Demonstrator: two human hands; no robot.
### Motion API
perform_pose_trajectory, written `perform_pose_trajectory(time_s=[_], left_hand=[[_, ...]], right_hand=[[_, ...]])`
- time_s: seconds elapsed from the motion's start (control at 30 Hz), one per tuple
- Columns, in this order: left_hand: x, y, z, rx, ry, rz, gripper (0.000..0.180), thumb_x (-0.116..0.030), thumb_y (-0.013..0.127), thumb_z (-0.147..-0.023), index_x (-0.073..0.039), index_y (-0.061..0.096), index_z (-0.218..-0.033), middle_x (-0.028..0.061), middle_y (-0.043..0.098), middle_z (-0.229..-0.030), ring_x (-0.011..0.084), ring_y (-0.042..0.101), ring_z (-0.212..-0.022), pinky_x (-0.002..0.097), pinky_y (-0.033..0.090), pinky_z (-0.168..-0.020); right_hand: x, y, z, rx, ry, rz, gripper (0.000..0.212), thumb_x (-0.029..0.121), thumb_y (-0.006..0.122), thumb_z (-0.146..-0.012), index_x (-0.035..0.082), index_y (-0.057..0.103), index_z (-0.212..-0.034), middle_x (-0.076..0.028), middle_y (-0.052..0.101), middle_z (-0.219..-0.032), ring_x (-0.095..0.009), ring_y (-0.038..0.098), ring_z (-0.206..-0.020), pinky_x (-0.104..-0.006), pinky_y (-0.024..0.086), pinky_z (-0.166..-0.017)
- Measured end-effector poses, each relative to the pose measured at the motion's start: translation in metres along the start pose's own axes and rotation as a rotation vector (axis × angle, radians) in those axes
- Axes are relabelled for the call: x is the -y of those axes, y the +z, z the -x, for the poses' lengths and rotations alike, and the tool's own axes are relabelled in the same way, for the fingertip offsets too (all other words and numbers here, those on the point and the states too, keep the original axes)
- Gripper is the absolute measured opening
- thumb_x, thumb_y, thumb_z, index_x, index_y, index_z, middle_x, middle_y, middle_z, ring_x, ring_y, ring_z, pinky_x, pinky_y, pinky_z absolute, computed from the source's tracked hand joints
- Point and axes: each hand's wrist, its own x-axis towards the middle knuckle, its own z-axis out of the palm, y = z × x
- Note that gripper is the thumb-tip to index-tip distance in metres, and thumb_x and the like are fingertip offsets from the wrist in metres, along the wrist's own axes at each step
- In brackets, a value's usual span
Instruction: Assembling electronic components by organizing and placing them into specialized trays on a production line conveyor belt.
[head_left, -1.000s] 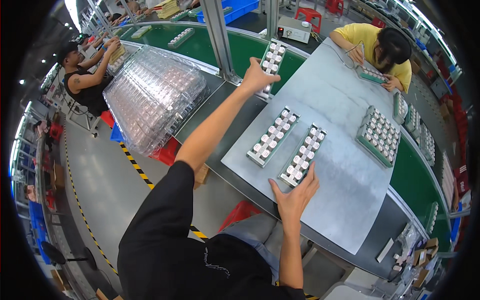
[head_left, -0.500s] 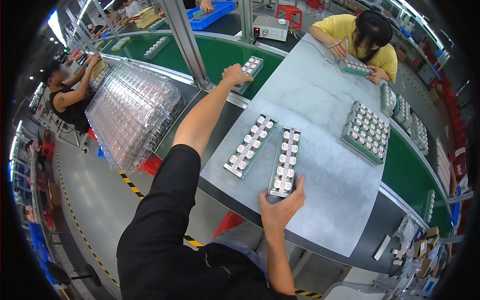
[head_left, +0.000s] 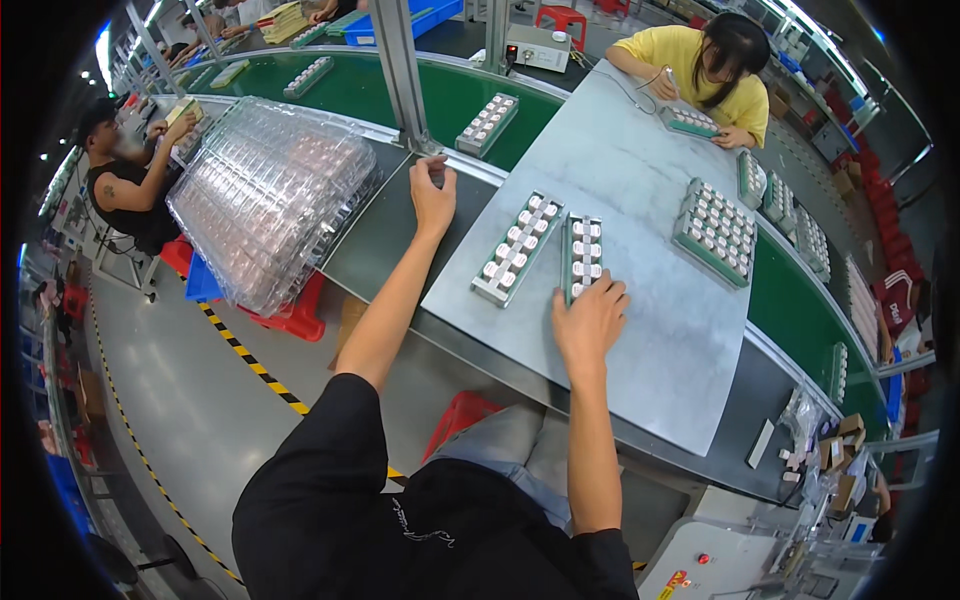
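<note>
My left hand (head_left: 433, 195) is off the belt, above the dark table strip beside the metal post. Its fingers are loosely bent and apart, with nothing in them. My right hand (head_left: 592, 318) grips the near end of a narrow green tray (head_left: 584, 246) holding a row of white, round-cornered pieces, covering that end. Left of it, a similar green tray (head_left: 518, 248) lies slanted on the grey sheet, untouched. Another filled tray (head_left: 488, 124) rests on the green belt beyond my left hand.
A grey marbled sheet (head_left: 640, 370) covers the table. Clear plastic blister trays (head_left: 270, 195) are stacked at left. Across the table, a person in yellow (head_left: 690, 70) works on a tray with a thin tool. A block of trays (head_left: 715, 232) lies at right. A metal post (head_left: 400, 80) stands by the belt.
My left hand has let go of the tray on the belt and drawn back toward me. My right hand and its tray have shifted farther from me, fingers now over the tray's end.
</note>
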Motion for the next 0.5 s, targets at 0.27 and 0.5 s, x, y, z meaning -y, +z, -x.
perform_pose_trajectory(time_s=[0.27,0.5], left_hand=[[0.009,-0.018,0.012,-0.002,-0.221,0.265,0.016,-0.010,0.066,-0.095,-0.003,0.065,-0.110,0.0117,0.063,-0.109,0.0231,0.067,-0.096,0.0352,0.054,-0.084],[-0.002,-0.015,0.016,0.031,-0.196,0.226,0.016,-0.008,0.064,-0.098,-0.001,0.066,-0.111,0.0104,0.068,-0.105,0.0200,0.069,-0.096,0.0332,0.055,-0.087]], right_hand=[[-0.034,-0.032,0.065,0.122,-0.144,0.008,0.064,0.028,0.083,-0.081,-0.004,0.051,-0.128,-0.021,0.053,-0.121,-0.041,0.053,-0.116,-0.0548,0.049,-0.085],[-0.034,-0.059,0.109,0.191,-0.119,0.149,0.083,0.023,0.089,-0.074,-0.004,0.044,-0.139,-0.017,0.051,-0.124,-0.038,0.052,-0.114,-0.0545,0.052,-0.080]])
